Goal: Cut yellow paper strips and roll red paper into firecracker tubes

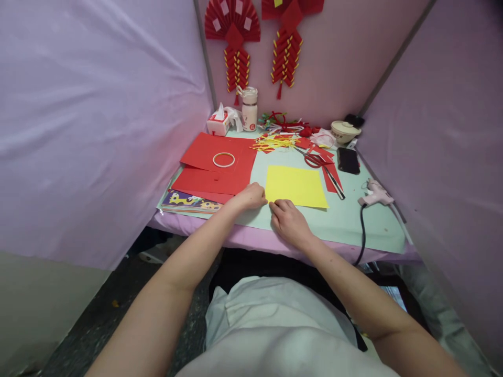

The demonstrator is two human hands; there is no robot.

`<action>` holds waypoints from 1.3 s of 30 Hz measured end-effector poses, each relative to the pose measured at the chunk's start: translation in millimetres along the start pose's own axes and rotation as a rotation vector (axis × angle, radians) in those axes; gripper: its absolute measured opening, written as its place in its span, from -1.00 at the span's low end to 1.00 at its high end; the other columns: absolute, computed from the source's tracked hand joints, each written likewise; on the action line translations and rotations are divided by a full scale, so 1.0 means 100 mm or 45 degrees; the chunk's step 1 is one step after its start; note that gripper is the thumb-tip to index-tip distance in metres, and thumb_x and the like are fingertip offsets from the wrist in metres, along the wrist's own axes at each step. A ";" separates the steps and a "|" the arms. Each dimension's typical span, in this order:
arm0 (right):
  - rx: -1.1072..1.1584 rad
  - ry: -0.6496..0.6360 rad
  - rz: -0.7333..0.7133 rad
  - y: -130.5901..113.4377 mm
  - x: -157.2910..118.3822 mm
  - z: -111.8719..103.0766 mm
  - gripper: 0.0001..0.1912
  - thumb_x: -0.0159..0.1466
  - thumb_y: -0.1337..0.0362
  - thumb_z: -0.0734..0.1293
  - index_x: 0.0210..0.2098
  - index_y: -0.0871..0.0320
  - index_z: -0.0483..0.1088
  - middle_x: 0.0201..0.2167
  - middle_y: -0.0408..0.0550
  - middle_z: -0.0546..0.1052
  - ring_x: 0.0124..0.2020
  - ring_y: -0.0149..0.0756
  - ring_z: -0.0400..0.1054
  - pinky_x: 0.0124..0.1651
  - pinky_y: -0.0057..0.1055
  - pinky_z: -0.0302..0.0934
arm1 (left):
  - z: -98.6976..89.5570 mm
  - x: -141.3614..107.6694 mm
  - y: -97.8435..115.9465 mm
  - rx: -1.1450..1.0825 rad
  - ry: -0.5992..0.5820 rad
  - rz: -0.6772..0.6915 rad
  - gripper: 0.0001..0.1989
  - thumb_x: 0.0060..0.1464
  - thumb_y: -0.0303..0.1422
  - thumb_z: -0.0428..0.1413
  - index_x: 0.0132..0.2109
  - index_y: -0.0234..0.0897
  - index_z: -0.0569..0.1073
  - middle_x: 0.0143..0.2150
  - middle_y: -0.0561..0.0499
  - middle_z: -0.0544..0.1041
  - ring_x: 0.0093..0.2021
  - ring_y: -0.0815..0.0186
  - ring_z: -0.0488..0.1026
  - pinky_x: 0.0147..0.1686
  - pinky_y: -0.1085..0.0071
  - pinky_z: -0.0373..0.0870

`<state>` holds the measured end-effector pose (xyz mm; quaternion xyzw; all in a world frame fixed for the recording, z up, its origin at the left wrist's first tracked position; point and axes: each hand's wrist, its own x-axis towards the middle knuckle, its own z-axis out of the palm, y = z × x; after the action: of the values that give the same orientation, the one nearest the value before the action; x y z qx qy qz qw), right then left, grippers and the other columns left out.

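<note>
Both hands [271, 209] at yellow sheet [295, 186] corner

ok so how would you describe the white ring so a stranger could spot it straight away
Start at the pale green table top and go to the overlapping red paper sheets on its left side. The thin white ring lies flat on the upper sheet, beyond the left hand. It is the only round white hoop on red paper.

no readable text, labels, numbers
</note>
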<state>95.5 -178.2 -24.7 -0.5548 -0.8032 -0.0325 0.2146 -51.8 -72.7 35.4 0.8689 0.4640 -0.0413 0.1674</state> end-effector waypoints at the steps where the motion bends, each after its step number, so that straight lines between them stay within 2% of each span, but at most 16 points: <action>1: 0.007 -0.005 0.013 0.00 0.00 0.00 -0.61 0.38 0.38 0.14 0.12 0.29 0.41 -0.04 0.12 0.48 0.00 -0.09 0.26 0.12 -0.22 0.21 | -0.02 -0.01 0.00 -0.001 -0.011 0.002 -0.78 0.15 -0.38 0.11 -0.22 -0.41 0.63 -0.21 -0.18 0.60 -0.26 0.22 0.52 -0.26 0.41 0.35; 6: -0.002 -0.038 0.058 -0.02 0.01 -0.02 -0.57 0.38 0.37 0.14 0.19 0.27 0.36 -0.02 0.12 0.47 0.01 -0.09 0.25 0.12 -0.22 0.19 | -0.07 -0.01 0.01 0.004 -0.042 -0.006 -0.77 0.13 -0.39 0.11 -0.17 -0.42 0.62 -0.25 -0.17 0.61 -0.30 0.24 0.51 -0.32 0.43 0.33; 10: -0.033 -0.067 0.066 -0.04 0.01 -0.03 -0.57 0.38 0.34 0.15 0.19 0.23 0.37 -0.03 0.12 0.46 -0.01 -0.08 0.24 0.10 -0.21 0.18 | -0.05 0.01 -0.01 0.017 -0.031 -0.015 -0.77 0.14 -0.39 0.11 -0.17 -0.40 0.62 -0.17 -0.18 0.60 -0.26 0.24 0.52 -0.33 0.44 0.32; 25: -0.132 -0.056 0.041 -0.07 0.02 0.00 -0.57 0.39 0.32 0.14 0.19 0.22 0.37 -0.07 0.11 0.46 -0.06 -0.09 0.23 0.03 -0.23 0.17 | 0.01 0.02 -0.06 -0.023 0.023 0.010 -0.80 0.14 -0.35 0.13 -0.21 -0.38 0.60 -0.13 -0.18 0.58 -0.19 0.23 0.51 -0.25 0.44 0.34; 29: -0.161 -0.065 0.033 -0.08 0.03 -0.01 -0.59 0.39 0.31 0.15 0.16 0.22 0.40 -0.12 0.10 0.47 -0.09 -0.09 0.24 -0.01 -0.22 0.18 | 0.02 0.02 -0.09 -0.041 0.024 0.031 -0.81 0.13 -0.39 0.11 -0.25 -0.38 0.60 -0.21 -0.16 0.58 -0.25 0.23 0.50 -0.28 0.42 0.33; 32: -0.124 -0.038 0.049 -0.07 0.02 -0.01 -0.60 0.39 0.32 0.15 0.16 0.18 0.39 -0.09 0.10 0.46 -0.08 -0.09 0.23 -0.01 -0.22 0.18 | 0.02 0.02 -0.12 -0.069 0.032 0.069 -0.82 0.11 -0.44 0.09 -0.18 -0.37 0.57 -0.22 -0.12 0.57 -0.28 0.26 0.48 -0.32 0.44 0.31; 35: -0.111 -0.035 0.057 -0.07 0.01 -0.01 -0.57 0.38 0.31 0.15 0.20 0.18 0.35 -0.10 0.09 0.45 -0.08 -0.08 0.23 0.00 -0.21 0.18 | 0.03 0.03 -0.16 -0.098 0.063 0.110 -0.76 0.09 -0.48 0.09 -0.07 -0.33 0.52 -0.12 -0.11 0.55 -0.23 0.28 0.46 -0.29 0.46 0.31; 39: -0.134 -0.053 0.055 -0.09 0.02 -0.01 -0.57 0.38 0.30 0.15 0.20 0.18 0.36 -0.11 0.10 0.45 -0.09 -0.08 0.22 0.01 -0.21 0.16 | 0.05 0.06 -0.19 -0.127 0.075 0.126 -0.77 0.08 -0.50 0.08 -0.09 -0.33 0.50 -0.10 -0.11 0.52 -0.21 0.28 0.44 -0.28 0.47 0.29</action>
<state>87.2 -180.3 -21.3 -0.5832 -0.7924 -0.0587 0.1690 -63.4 -60.4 24.4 0.8822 0.4268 0.0158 0.1985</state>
